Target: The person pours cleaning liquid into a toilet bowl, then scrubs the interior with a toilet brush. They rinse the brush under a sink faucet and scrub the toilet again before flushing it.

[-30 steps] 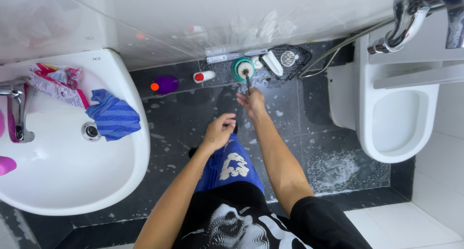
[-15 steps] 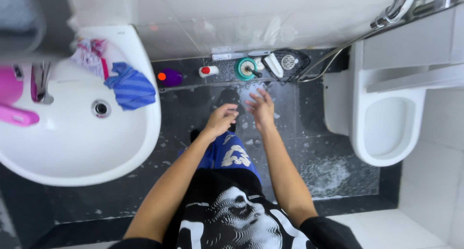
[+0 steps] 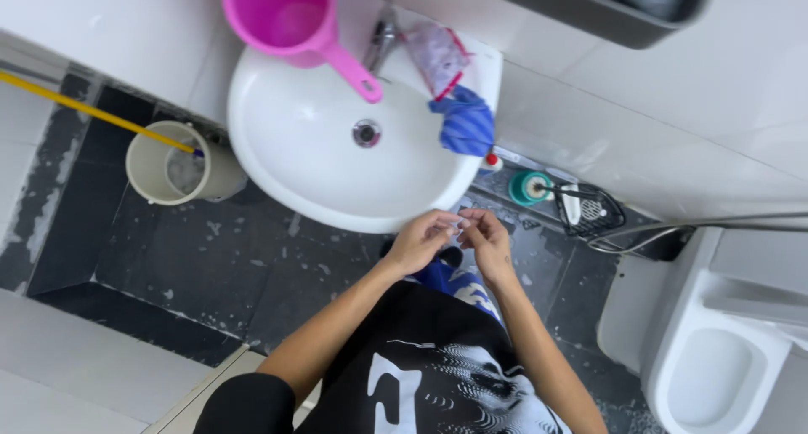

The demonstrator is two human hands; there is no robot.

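My left hand (image 3: pixel 418 242) and my right hand (image 3: pixel 488 242) meet at the fingertips in front of me, just below the front rim of a white sink (image 3: pixel 278 177). The fingers of both hands are curled and pinch together around a small pale spot; whether it is an object I cannot tell. Below the hands are my blue shorts and black printed shirt. A blue striped cloth (image 3: pixel 465 122) hangs over the sink's right edge, a little above my right hand.
A pink scoop (image 3: pixel 282 17) rests on the sink by the tap (image 3: pixel 383 37) and a plastic bag (image 3: pixel 438 55). A beige bucket (image 3: pixel 164 169) with a yellow stick stands left. A teal round brush (image 3: pixel 530 187), a black wire holder (image 3: pixel 589 208) and a white toilet (image 3: pixel 715 358) are right.
The view has swung so the sink is now straight ahead. My right hand has left the teal brush by the wall, and both hands have come together at the fingertips.
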